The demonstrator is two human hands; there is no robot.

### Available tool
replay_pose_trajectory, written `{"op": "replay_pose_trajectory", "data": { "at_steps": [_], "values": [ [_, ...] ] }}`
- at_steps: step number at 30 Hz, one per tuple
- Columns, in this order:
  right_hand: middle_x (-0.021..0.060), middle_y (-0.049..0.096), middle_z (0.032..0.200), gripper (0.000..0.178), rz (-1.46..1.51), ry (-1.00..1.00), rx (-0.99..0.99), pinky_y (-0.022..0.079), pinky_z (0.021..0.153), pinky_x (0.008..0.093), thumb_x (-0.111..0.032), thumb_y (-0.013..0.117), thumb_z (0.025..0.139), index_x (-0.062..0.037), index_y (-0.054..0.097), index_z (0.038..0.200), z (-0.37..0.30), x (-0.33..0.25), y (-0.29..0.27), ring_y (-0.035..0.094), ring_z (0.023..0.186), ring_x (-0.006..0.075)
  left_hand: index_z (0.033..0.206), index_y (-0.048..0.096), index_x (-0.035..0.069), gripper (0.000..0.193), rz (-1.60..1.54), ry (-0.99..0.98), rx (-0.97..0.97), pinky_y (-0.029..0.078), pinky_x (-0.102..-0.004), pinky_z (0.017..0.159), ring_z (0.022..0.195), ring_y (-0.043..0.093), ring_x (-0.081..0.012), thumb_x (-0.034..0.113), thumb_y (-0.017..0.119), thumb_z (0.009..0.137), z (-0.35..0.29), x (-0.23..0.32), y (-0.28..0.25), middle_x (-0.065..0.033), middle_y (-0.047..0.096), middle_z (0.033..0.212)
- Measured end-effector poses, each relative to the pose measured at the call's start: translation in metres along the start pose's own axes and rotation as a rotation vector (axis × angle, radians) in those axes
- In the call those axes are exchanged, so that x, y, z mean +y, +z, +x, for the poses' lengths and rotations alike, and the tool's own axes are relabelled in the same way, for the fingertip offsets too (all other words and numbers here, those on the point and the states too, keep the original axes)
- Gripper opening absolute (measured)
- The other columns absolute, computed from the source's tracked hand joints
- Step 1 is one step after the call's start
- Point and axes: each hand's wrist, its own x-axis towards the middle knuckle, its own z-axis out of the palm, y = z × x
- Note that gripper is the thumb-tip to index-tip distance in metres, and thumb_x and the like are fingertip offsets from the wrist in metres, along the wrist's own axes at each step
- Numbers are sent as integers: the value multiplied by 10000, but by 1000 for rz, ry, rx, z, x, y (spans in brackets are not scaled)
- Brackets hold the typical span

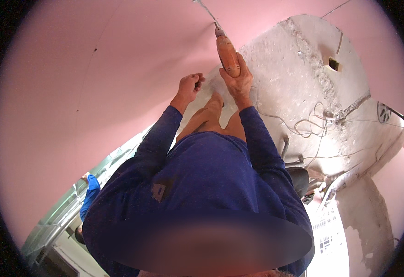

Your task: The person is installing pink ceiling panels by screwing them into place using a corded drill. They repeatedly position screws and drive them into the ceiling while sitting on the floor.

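Observation:
My right hand is wrapped round the body of an orange corded-style power drill. The drill points away from me, and its narrow tip meets the pink wall panel close to a seam at the top. To the left of the drill, my left hand is raised in front of the panel with its fingers curled in. Anything inside those fingers is too small or hidden to make out.
Cables lie looped on the dusty concrete floor at the right. A square hole shows farther off. At the lower left, behind a metal stud frame, another person's blue sleeve reaches up. A dark rounded object stands by my right elbow.

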Motion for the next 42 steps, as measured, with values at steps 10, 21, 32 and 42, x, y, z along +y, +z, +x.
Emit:
{"op": "replay_pose_trajectory", "data": {
  "at_steps": [10, 21, 32, 42],
  "values": [
    [264, 743, 1237, 857, 33, -81, -55, 600, 933, 459, -300, 915, 761, -31, 588, 1507, 10, 12, -7, 758, 1088, 380, 1279, 669, 10, 271, -73, -42, 125, 440, -291, 573, 682, 539, -129, 178, 508, 1141, -36, -35, -5, -108, 737, 1000],
    [267, 749, 1251, 846, 64, -60, -132, 588, 965, 471, -326, 908, 754, -35, 603, 1487, 21, 5, -22, 751, 1123, 399, 1288, 658, 30, 286, -169, -5, 154, 423, -281, 550, 660, 531, -117, 230, 507, 1150, -76, -67, -9, -99, 738, 995],
    [189, 756, 1255, 783, 96, 154, -171, 580, 959, 396, -255, 879, 776, 25, 616, 1459, -29, 34, -62, 725, 1105, 295, 1444, 593, 61, 347, 110, 195, 205, 399, -270, 493, 563, 524, -113, 213, 531, 1138, -96, -65, -19, -108, 738, 860],
    [94, 724, 944, 563, 167, 511, -39, 527, 543, 322, -193, 828, 811, -13, 692, 1328, -147, 65, -171, 640, 618, 172, 1307, 596, -16, 343, 126, 381, 185, 503, -326, 593, 645, 657, -144, 212, 609, 1051, -60, -51, 38, -116, 732, 816]
  ]
}}
